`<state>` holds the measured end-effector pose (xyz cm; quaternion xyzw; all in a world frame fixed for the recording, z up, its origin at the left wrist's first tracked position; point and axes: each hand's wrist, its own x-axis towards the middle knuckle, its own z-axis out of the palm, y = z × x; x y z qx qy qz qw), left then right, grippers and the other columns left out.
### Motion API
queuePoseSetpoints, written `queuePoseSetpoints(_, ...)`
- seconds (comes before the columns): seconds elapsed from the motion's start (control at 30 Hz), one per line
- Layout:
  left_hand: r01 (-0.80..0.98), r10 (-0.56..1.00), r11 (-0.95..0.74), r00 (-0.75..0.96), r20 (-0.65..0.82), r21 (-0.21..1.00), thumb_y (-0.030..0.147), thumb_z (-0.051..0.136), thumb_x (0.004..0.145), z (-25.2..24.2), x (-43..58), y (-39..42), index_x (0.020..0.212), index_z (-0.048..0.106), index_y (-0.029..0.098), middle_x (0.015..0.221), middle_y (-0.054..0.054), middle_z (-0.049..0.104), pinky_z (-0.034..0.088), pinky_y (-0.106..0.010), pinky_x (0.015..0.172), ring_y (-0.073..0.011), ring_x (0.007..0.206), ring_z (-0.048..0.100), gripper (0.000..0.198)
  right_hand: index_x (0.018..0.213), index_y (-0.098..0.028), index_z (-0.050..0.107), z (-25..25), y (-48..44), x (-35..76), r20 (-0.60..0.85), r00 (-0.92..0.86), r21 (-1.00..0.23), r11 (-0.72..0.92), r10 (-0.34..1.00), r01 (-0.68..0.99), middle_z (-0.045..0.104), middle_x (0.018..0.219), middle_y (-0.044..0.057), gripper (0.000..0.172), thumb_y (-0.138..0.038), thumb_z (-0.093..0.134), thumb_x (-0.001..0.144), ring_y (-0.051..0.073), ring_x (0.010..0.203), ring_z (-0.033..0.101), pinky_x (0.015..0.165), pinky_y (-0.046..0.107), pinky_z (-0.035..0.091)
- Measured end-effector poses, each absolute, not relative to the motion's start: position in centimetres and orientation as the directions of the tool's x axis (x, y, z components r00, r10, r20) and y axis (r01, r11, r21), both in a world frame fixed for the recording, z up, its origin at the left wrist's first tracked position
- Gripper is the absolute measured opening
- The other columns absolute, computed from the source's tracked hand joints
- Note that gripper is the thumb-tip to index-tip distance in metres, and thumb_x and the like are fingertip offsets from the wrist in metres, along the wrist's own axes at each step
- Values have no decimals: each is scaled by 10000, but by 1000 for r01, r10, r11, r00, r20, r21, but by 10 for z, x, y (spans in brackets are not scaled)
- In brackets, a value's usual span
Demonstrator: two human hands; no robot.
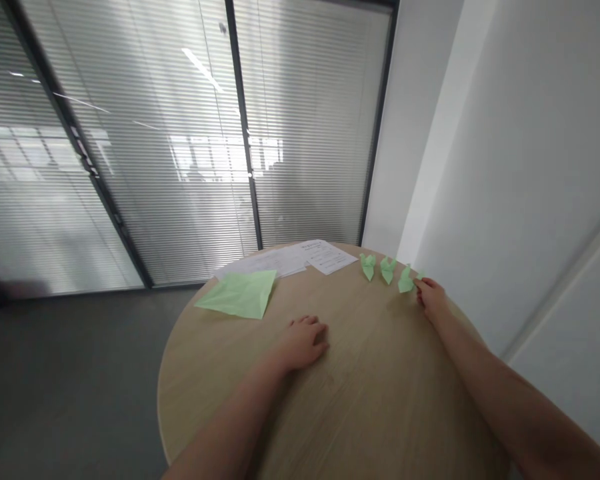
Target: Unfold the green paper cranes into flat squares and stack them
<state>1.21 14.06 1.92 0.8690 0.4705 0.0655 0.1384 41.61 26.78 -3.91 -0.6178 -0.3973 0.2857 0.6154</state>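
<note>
My right hand (431, 297) reaches to the far right of the round wooden table (370, 393); its fingertips pinch a small green folded paper figure (407, 281). Two more green folded figures (368, 266) (388, 269) stand in a row to its left. My left hand (304, 341) rests palm down near the table's middle, fingers curled loosely, holding nothing. A stack of flat green paper sheets (240, 295) lies ahead of it to the left.
White printed sheets (300, 259) lie at the table's far edge. Glass partitions with blinds (180, 147) stand behind the table, a white wall (530, 167) is close on the right, and grey carpet (70, 380) lies to the left.
</note>
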Motion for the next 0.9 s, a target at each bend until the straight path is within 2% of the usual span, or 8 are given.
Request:
queuePoseSetpoints(0.1,775,853,-497,518,58,392,295,572,906,13,10,147,1275,702,154,1361,-166,661,436,-481,1143,-330,1292,602,416,736,-239,462,-33,253,384,15,393,-999,0,920,38,330,494,-76,279,-420,673,766,96,438,273,437,263,211)
queuePoseSetpoints(0.23,738,926,-373,338,171,562,239,552,905,5,7,157,1285,699,154,1315,-143,697,470,-434,1109,-291,1230,648,416,672,-231,398,-18,229,328,-125,71,-992,-123,990,-23,354,519,-71,359,-406,704,740,79,435,295,420,225,224)
queuePoseSetpoints(0.33,651,948,-316,199,247,690,258,525,930,5,4,162,1297,684,149,1256,-138,725,525,-401,1025,-259,1127,694,414,691,-211,464,-1,210,285,-124,-124,-991,-129,985,-30,413,567,-65,365,-403,774,691,75,467,349,438,215,252)
queuePoseSetpoints(0.4,571,943,-326,133,306,754,300,514,947,7,2,165,1254,698,153,1214,-127,740,545,-377,974,-240,1066,709,387,723,-200,531,11,196,259,-66,-231,-998,-66,971,6,414,583,-64,342,-442,773,717,80,492,360,460,219,254)
queuePoseSetpoints(0.5,461,927,-352,54,370,815,364,501,952,12,-1,168,1193,710,158,1120,-110,756,561,-362,908,-224,981,716,380,751,-192,611,21,179,232,32,-227,-998,43,973,44,500,631,-31,290,-456,730,757,105,554,421,505,241,290)
queuePoseSetpoints(0.63,384,933,-339,22,358,859,386,479,949,14,1,167,1158,713,150,1006,-95,758,570,-336,809,-204,870,713,393,776,-200,636,12,168,223,143,-166,-986,156,976,63,552,675,-10,259,-457,661,807,131,609,450,563,260,319)
queuePoseSetpoints(0.9,522,906,-413,153,394,746,325,558,923,16,14,154,1146,742,191,1036,-65,781,558,-314,803,-194,879,708,318,798,-201,607,-18,171,237,42,-197,-998,50,980,37,501,647,-36,326,-522,659,784,114,560,402,534,254,275)
